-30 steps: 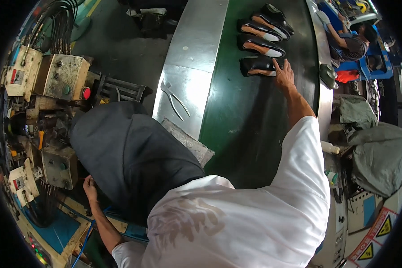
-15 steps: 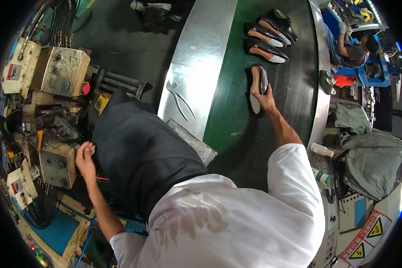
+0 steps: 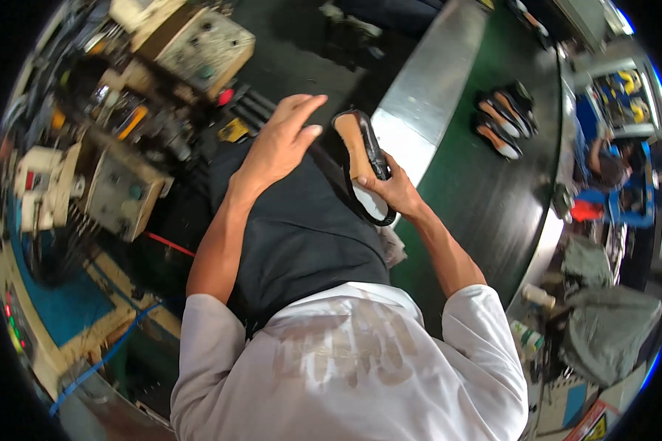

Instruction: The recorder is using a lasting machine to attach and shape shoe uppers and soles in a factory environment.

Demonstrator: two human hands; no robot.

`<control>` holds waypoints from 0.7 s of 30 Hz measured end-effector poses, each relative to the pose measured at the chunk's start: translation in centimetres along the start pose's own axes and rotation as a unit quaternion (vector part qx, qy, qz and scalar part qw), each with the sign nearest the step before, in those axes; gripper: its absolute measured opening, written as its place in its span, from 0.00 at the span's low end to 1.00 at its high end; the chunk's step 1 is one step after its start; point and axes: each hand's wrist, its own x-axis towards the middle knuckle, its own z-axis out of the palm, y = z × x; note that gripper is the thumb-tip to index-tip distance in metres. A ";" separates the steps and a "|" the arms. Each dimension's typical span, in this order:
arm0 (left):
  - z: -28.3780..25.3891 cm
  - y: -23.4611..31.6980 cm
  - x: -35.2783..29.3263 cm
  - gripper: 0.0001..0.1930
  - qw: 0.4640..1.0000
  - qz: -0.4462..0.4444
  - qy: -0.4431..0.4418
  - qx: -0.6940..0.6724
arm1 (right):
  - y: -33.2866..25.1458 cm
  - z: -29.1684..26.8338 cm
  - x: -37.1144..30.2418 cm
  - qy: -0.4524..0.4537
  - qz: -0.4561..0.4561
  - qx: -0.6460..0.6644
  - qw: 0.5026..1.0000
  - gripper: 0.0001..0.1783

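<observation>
Right hand (image 3: 396, 192) clamped around a black shoe (image 3: 363, 163) with a tan insole, gripping it near the white heel end, toe pointing to the far side. Shoe held in the air above the dark apron (image 3: 294, 235), just left of the steel edge (image 3: 419, 110) of the green conveyor belt (image 3: 493, 213). Left hand (image 3: 281, 141) open and holding nothing, fingers spread, hovering just left of the shoe, apart from it. Farther along the belt, to the right, a cluster of about 4 more shoes (image 3: 504, 121) lying side by side. On the left, grey control boxes (image 3: 202, 45) and machine parts with cables. At the far right, another person (image 3: 603, 165) beside blue equipment. Near right, grey cloth (image 3: 610, 331) piled by the belt.
</observation>
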 end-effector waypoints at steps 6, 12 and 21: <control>-6.5 -2.7 -8.2 0.16 0.992 0.001 0.036 0.122 | -5.6 7.9 2.3 -0.199 -0.092 -0.157 0.963 0.74; -9.2 -0.9 -16.9 0.21 0.962 -0.026 0.207 0.176 | -9.4 13.9 2.4 -0.221 -0.262 -0.158 0.926 0.67; -5.6 3.2 -20.0 0.42 0.911 -0.151 0.256 -0.287 | -3.4 17.4 3.0 -0.136 -0.482 -0.172 0.848 0.76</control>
